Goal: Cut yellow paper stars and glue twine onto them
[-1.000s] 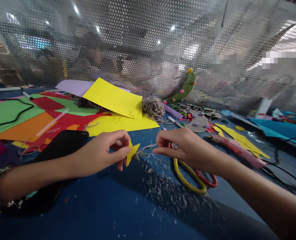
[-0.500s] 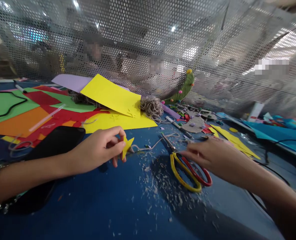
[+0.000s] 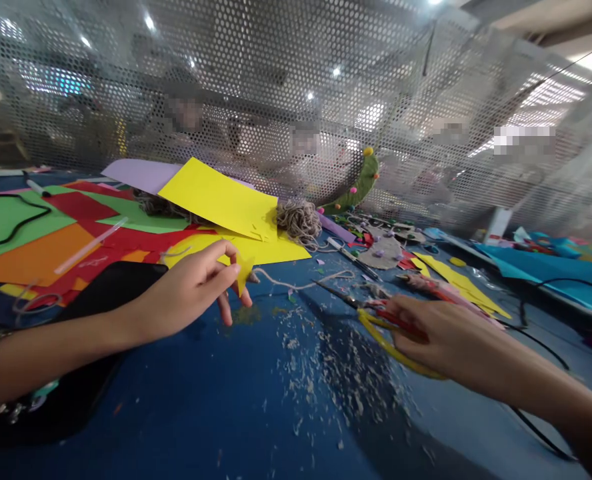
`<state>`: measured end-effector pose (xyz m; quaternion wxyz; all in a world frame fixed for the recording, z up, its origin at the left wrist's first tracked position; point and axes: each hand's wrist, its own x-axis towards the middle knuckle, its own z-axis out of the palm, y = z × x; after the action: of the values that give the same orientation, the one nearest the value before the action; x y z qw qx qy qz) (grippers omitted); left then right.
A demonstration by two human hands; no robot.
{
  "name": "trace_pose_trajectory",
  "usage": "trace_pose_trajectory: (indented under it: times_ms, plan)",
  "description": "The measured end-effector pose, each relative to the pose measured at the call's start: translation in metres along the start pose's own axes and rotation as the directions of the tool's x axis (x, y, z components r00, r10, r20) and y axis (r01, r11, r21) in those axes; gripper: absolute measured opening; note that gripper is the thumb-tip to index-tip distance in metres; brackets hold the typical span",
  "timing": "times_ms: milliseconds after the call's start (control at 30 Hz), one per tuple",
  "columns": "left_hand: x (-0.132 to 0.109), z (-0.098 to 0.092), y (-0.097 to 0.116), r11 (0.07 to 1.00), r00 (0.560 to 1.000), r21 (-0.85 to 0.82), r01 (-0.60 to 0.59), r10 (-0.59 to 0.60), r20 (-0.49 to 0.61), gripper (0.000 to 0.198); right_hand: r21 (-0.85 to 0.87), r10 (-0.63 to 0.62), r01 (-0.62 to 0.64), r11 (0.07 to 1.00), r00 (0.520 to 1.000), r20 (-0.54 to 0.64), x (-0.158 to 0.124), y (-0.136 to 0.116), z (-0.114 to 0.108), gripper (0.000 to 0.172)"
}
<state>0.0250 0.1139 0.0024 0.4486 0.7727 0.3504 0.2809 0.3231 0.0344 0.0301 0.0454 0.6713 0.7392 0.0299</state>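
My left hand (image 3: 191, 288) pinches a small yellow paper star (image 3: 245, 271) between thumb and finger above the blue table. A grey string (image 3: 296, 286) trails from beside the star toward the scissors. My right hand (image 3: 439, 333) is closed on the scissors (image 3: 387, 345), which have one yellow and one red handle. Their blades look closed and point left toward the string; part of the red handle is hidden by my fingers. Past the left hand are yellow sheets (image 3: 221, 199) with small cuts near one edge.
A black phone-like slab (image 3: 86, 360) lies under my left forearm. Grey yarn (image 3: 300, 223), a pen (image 3: 353, 259) and yellow strips (image 3: 459, 280) lie farther back. Coloured paper (image 3: 31, 248) covers the left side. Pale scraps (image 3: 321, 373) are scattered in front. A perforated metal screen (image 3: 276, 73) stands behind.
My right hand has taken hold of the scissors, which lay on the table before, and has turned them so the blades point more to the left. The left hand still holds the star, now tilted differently.
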Motion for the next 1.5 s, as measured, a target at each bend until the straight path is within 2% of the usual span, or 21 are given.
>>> trace_pose_trajectory:
  times_ms: [67, 133, 200, 300, 400, 533, 633, 733, 900, 967, 1133, 1300, 1500]
  plan:
    - [0.000, -0.001, 0.000, 1.000, 1.000, -0.007, -0.015, 0.015, 0.000, 0.013, 0.144, -0.010, 0.012, 0.990, 1.000, -0.015, -0.001, 0.002, -0.006, 0.017]
    - [0.000, -0.002, 0.001, 1.000, 1.000, -0.001, -0.029, 0.029, -0.004, 0.013, 0.335, -0.019, 0.026, 0.942, 1.000, -0.024, 0.000, 0.000, -0.009, 0.020]
    - [0.000, -0.003, 0.004, 0.999, 0.999, 0.013, -0.041, 0.041, -0.016, 0.013, 0.512, -0.039, 0.035, 0.858, 0.999, -0.004, 0.003, -0.005, -0.008, 0.020]
    - [-0.002, -0.005, 0.009, 0.998, 0.998, 0.038, -0.047, 0.048, -0.043, 0.011, 0.712, -0.137, 0.043, 0.701, 0.988, 0.075, 0.011, -0.019, -0.004, 0.026]
    - [-0.003, -0.006, 0.013, 0.999, 0.998, 0.008, -0.033, 0.034, -0.052, 0.010, 0.814, -0.245, 0.111, 0.571, 0.969, 0.040, 0.018, -0.038, -0.003, 0.035]
    - [-0.004, -0.008, 0.016, 0.996, 0.998, -0.075, -0.040, 0.036, -0.050, 0.014, 0.771, -0.355, 0.279, 0.572, 0.932, -0.074, 0.024, -0.063, -0.011, 0.038]
    - [-0.004, -0.009, 0.018, 0.993, 0.996, -0.101, -0.060, 0.052, -0.078, 0.014, 0.736, -0.396, 0.364, 0.571, 0.907, -0.142, 0.026, -0.073, -0.013, 0.041]
    - [-0.004, -0.011, 0.021, 0.986, 0.994, -0.154, -0.063, 0.048, -0.099, 0.013, 0.743, -0.455, 0.398, 0.539, 0.879, -0.141, 0.029, -0.073, -0.008, 0.045]
    - [-0.004, -0.012, 0.022, 0.954, 0.993, -0.295, -0.053, 0.018, -0.118, 0.015, 0.598, -0.516, 0.500, 0.626, 0.841, -0.164, 0.040, -0.068, -0.003, 0.048]
    - [-0.003, -0.011, 0.022, 0.939, 0.993, -0.340, -0.050, 0.011, -0.116, 0.017, 0.557, -0.564, 0.544, 0.627, 0.811, -0.157, 0.043, -0.067, -0.003, 0.050]
    - [-0.003, -0.007, 0.020, 0.910, 0.998, -0.415, -0.001, -0.025, -0.057, 0.020, 0.531, -0.580, 0.565, 0.631, 0.799, -0.161, 0.046, -0.073, -0.002, 0.055]
    - [-0.007, -0.003, 0.023, 0.884, 0.999, -0.466, 0.038, -0.049, -0.013, 0.020, 0.545, -0.579, 0.599, 0.586, 0.781, -0.235, 0.049, -0.077, 0.000, 0.056]
    - [-0.011, -0.003, 0.022, 0.855, 0.998, -0.518, 0.039, -0.054, -0.014, 0.022, 0.584, -0.614, 0.588, 0.560, 0.768, -0.185, 0.051, -0.075, 0.003, 0.053]
